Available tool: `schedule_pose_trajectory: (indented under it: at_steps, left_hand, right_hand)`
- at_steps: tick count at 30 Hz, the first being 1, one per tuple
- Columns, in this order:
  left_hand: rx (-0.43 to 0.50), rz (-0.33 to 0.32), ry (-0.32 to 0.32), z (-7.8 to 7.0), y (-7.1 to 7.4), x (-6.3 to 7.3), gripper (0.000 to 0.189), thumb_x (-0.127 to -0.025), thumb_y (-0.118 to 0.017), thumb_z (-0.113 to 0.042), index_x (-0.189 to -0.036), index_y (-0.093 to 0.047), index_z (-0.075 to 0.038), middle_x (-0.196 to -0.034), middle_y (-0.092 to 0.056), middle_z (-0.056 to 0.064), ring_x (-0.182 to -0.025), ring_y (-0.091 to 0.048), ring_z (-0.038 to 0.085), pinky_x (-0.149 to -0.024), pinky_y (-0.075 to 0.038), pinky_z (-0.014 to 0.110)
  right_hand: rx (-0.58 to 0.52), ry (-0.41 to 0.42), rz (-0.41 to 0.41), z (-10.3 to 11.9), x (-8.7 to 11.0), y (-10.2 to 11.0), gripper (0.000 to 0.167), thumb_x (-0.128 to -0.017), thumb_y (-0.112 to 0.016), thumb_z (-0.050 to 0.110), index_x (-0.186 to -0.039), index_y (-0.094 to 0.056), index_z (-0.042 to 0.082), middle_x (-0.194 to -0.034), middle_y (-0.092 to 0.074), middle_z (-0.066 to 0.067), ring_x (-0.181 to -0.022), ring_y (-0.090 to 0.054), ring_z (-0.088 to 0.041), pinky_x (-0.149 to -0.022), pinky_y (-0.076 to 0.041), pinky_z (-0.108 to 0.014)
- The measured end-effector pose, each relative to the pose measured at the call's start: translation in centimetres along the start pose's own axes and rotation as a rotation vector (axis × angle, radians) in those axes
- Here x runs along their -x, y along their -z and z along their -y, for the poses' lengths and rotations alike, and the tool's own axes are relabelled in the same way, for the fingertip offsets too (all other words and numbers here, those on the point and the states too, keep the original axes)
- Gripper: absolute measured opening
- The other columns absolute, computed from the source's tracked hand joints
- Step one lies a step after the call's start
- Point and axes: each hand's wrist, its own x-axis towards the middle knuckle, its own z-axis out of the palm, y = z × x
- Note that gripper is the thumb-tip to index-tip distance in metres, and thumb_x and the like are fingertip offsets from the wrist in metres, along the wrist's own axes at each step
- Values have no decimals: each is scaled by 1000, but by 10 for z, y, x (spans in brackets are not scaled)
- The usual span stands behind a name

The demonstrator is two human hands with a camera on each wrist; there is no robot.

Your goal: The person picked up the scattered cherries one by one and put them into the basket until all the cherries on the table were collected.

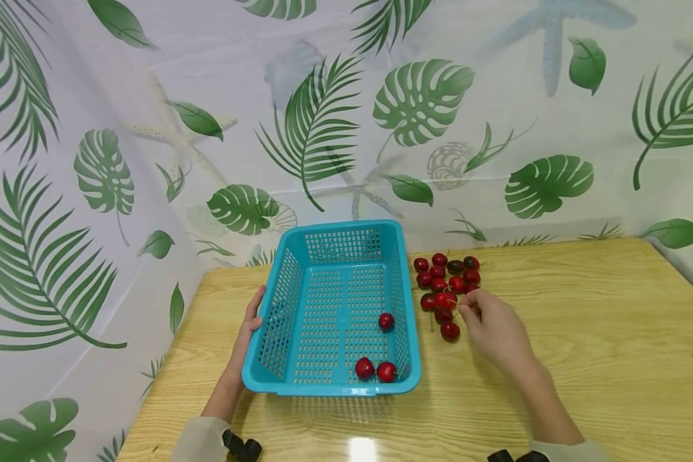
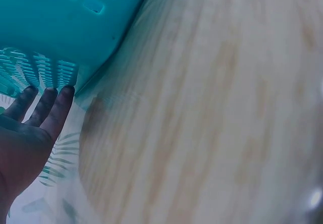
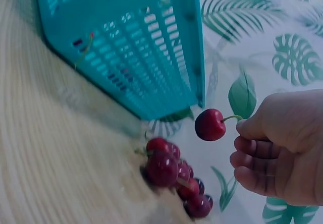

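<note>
My right hand (image 1: 499, 330) pinches the stem of a red cherry (image 3: 210, 124) between thumb and fingertip. In the right wrist view the cherry hangs off the fingertips, above the loose cherries (image 3: 162, 168), while the other fingers curl toward the palm. A blue plastic basket (image 1: 343, 389) with slotted walls stands left of that hand. Inside it lie three cherries, one (image 1: 385, 321) by the right wall and two near the front edge. My left hand (image 1: 247, 333) is at the basket's left side, its straight fingers (image 2: 59, 110) touching the slotted wall in the left wrist view.
Several cherries (image 1: 437, 271) lie in a cluster on the wooden table (image 1: 583, 333), close to the basket's right wall. A leaf-patterned cloth (image 1: 485, 51) hangs behind the table and along its left side.
</note>
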Motion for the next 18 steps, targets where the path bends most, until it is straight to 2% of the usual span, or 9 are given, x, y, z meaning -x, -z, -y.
schedule_pose_trajectory:
  at_steps: [9,18]
  left_hand:
    - [10,1,-3,-2,-1,0,67,-98,-21,-21,-161,-1,-21,-166,-1,9,-149,-12,38,-103,-34,36]
    - [4,-7,4,-2,0,0,67,-98,-23,-21,-161,-3,-23,-166,-2,9,-147,-14,39,-102,-36,38]
  right_hand:
    - [-44,110,-36,39,9,-6,7,-96,-61,6,-101,-63,1,-76,-58,-2,-60,-47,-13,-56,-42,-28]
    - [-43,213,-40,50,11,-19,6,-93,-63,2,-99,-64,3,-81,-59,-1,-67,-48,-12,-61,-44,-27]
